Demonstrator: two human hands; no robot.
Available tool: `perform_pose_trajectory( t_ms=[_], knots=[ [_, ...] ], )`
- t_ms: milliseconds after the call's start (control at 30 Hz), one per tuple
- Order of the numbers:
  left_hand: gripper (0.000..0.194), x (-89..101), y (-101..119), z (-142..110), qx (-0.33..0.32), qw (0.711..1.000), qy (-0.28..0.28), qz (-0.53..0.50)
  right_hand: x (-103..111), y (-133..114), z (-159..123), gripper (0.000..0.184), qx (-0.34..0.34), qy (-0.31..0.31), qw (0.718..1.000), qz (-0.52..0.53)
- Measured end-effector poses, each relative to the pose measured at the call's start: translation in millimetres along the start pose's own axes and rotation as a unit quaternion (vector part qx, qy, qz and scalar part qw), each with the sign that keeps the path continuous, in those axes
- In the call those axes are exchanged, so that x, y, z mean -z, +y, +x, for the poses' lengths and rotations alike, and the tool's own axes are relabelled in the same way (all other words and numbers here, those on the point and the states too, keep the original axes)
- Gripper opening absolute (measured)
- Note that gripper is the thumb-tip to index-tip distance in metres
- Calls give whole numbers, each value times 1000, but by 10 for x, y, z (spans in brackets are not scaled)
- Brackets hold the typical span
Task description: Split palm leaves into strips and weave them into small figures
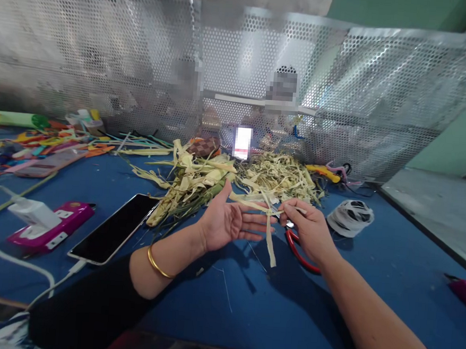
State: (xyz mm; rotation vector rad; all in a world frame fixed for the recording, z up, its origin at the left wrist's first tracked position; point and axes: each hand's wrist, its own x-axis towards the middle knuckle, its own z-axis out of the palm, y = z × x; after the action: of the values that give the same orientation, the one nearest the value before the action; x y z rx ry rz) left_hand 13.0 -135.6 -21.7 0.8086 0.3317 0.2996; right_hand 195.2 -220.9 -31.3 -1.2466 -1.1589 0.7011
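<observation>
My left hand (229, 222) is turned palm up with its fingers stretched out flat. Across its fingertips lies a small cross-shaped piece of knotted pale husk strips (269, 211), one end hanging down over the blue table. The fingers of my right hand (307, 225) pinch the right end of this piece. Beneath the right hand rest red-handled scissors or pliers (299, 251), partly covered. Just beyond my hands are a bundle of dried corn husks (192, 179) and a heap of shredded husk (283, 175).
A roll of white tape or cord (350, 218) stands at right. Leftward lie a black-screened phone (113, 230) on a cable, a magenta power strip (70, 221) with a white charger (34, 213), and colourful scraps (55, 143). A perforated metal screen (145, 62) closes off the back.
</observation>
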Motion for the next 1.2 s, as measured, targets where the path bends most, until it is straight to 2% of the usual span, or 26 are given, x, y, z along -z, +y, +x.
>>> perform_pose_trajectory(
  t_ms=[100, 133, 267, 367, 467, 533, 600, 667, 700, 733, 833, 900, 967, 1033, 1100, 1200],
  knots=[
    [43, 37, -3, 6, 30, 999, -24, 34, 13, -9, 9, 23, 18, -14, 999, -36],
    [37, 39, -10, 6, 37, 998, -23, 52, 14, -16, 11, 23, 22, -18, 998, -50],
    [37, 2, -77, 11, 37, 988, 19, 150, -7, -44, -1, 26, 38, -40, 994, -99],
    [35, -33, -157, 32, 3, 968, 79, 239, -50, -50, -31, 25, 46, -49, 990, -122],
    [34, -50, -216, 57, -30, 953, 120, 277, -69, -31, -47, 23, 43, -58, 988, -137],
    [32, -57, -229, 65, -44, 946, 144, 288, -44, -10, -35, 21, 25, -31, 990, -135],
    [30, -71, -226, 63, -49, 938, 157, 305, 3, 3, -11, 19, 14, 45, 989, -143],
    [29, -96, -221, 52, -39, 931, 146, 331, 44, -8, 5, 19, 40, 114, 974, -192],
    [29, -113, -222, 45, -31, 928, 135, 345, 51, -24, 3, 20, 64, 116, 965, -228],
    [30, -130, -226, 37, -24, 926, 124, 356, 46, -44, -6, 20, 88, 92, 956, -263],
    [27, -181, -255, 18, -9, 922, 93, 376, -39, -101, -68, 22, 114, -49, 941, -314],
    [23, -203, -283, 10, 4, 921, 77, 381, -117, -115, -112, 23, 92, -106, 942, -306],
    [20, -207, -314, 6, 27, 923, 61, 380, -175, -107, -138, 24, 54, -113, 959, -253],
    [20, -198, -344, 6, 54, 925, 48, 374, -199, -89, -143, 25, 12, -90, 982, -164],
    [21, -181, -369, 8, 73, 927, 41, 365, -198, -71, -131, 24, -22, -58, 994, -94],
    [23, -170, -392, 11, 86, 934, 34, 346, -180, -51, -105, 24, -32, -30, 997, -69]
  ],
)
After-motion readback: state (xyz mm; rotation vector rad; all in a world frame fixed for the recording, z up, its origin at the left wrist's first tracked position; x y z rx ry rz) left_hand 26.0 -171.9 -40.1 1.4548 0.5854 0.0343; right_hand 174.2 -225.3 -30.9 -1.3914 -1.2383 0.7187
